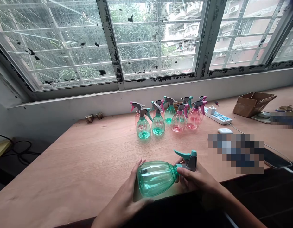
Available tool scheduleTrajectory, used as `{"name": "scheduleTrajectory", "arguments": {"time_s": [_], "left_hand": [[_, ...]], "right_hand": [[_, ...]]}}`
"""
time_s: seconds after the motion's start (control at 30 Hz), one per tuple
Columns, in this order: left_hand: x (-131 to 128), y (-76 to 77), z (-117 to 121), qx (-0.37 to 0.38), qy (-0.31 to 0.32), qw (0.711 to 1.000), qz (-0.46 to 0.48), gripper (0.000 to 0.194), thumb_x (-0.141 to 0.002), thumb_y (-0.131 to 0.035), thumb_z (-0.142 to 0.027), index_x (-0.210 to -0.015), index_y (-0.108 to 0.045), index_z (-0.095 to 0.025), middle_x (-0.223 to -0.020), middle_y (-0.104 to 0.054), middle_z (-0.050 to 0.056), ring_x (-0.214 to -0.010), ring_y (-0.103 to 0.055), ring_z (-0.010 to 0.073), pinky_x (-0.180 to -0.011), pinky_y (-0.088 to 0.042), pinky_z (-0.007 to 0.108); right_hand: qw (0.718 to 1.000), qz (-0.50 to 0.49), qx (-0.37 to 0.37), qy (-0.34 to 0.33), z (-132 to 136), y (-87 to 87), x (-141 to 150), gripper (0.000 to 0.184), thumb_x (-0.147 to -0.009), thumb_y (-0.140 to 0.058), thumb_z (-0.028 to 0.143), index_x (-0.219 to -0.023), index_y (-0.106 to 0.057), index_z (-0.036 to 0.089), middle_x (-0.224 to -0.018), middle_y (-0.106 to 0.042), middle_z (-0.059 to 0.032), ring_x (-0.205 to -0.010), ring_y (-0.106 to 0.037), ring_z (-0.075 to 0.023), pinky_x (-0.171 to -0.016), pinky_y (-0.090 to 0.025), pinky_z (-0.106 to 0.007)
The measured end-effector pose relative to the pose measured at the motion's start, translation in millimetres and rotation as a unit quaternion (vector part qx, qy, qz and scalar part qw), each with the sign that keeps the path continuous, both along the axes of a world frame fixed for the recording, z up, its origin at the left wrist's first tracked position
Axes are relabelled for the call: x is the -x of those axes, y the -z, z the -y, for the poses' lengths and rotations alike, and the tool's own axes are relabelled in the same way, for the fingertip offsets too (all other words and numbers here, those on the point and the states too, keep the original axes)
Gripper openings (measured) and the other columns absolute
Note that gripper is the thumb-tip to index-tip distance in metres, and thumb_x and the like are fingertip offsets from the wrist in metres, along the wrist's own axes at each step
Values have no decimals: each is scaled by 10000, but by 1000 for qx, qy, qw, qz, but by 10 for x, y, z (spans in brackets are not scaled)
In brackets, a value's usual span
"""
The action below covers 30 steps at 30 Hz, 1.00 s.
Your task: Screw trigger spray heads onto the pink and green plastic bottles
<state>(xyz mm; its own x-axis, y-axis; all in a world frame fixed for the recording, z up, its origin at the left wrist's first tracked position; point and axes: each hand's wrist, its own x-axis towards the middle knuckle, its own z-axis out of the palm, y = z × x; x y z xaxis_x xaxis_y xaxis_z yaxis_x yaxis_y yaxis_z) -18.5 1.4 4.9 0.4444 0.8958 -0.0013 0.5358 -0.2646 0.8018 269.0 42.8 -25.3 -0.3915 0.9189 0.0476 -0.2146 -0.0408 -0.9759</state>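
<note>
A see-through green spray bottle (pixel 156 178) lies on its side in the air over the table's front edge, its base to the left. My left hand (pixel 127 198) cups that base, thumb below and fingers behind. At the neck, my right hand (pixel 192 177) is closed around the collar just under the grey spray head with its teal trigger (pixel 184 154). Farther back stand several upright spray bottles, among them a green one (pixel 143 128) with a teal trigger and a pink one (pixel 178 123) with a pink trigger. Some of the rear bottles are partly hidden.
The wooden table (pixel 89 164) runs back to the wall under the windows. To the right are a power strip (pixel 219 116), a white case (pixel 225 131), an open cardboard box (pixel 252 104), a phone (pixel 277 158) with a cable, and blurred-out items. Two small blocks (pixel 89 118) sit at the back left.
</note>
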Motion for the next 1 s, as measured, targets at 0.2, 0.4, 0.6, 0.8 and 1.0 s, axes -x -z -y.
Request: {"name": "scheduleTrajectory", "arguments": {"time_s": [0.2, 0.4, 0.6, 0.8, 1.0], "left_hand": [[46, -16, 1, 23, 16, 999, 20, 823, -935, -552, -549, -1567, -51, -381, -1684, -108, -18, -1536, -118, 275, -1252, -126, 482], [-1, -22, 2, 23, -10, 1000, 6, 925, -917, -649, -381, -1552, 23, -402, -1679, -120, -21, -1530, -157, 226, -1253, -153, 444], [7, 2, -4, 1, 8, 1000, -3, 1055, -829, -734, -487, -1558, 23, -394, -1682, -109, 2, -1530, -142, 287, -1245, -162, 484], [15, -13, -12, 26, -11, 999, 41, 795, -962, -529, -502, -1556, -10, -400, -1679, -126, -8, -1533, -138, 253, -1247, -147, 491], [-15, 18, -32, -9, -7, 1000, -5, 1095, -802, -782, -415, -1561, 6, -366, -1676, -129, 48, -1528, -144, 301, -1242, -156, 509]], "right_hand": [[1000, 3, -1, -6, -1, 21, -9, 352, -846, -737, 469, -937, -566, 175, -537, -628, 52, -445, -571, -109, -455, -480, -217], [1000, 8, -12, -8, -5, 46, -12, 342, -857, -728, 464, -942, -566, 175, -579, -662, 31, -453, -572, -105, -458, -471, -213], [999, 24, -21, -25, -11, 22, -29, 328, -863, -727, 447, -964, -583, 170, -658, -706, -1, -488, -606, -112, -468, -455, -207], [999, 25, -22, -20, 0, 29, -41, 328, -858, -733, 444, -959, -581, 171, -674, -727, -19, -484, -599, -111, -471, -470, -214], [999, 37, -31, -23, -17, 34, -39, 307, -861, -736, 415, -964, -596, 162, -666, -741, -33, -484, -598, -118, -468, -471, -221]]}}
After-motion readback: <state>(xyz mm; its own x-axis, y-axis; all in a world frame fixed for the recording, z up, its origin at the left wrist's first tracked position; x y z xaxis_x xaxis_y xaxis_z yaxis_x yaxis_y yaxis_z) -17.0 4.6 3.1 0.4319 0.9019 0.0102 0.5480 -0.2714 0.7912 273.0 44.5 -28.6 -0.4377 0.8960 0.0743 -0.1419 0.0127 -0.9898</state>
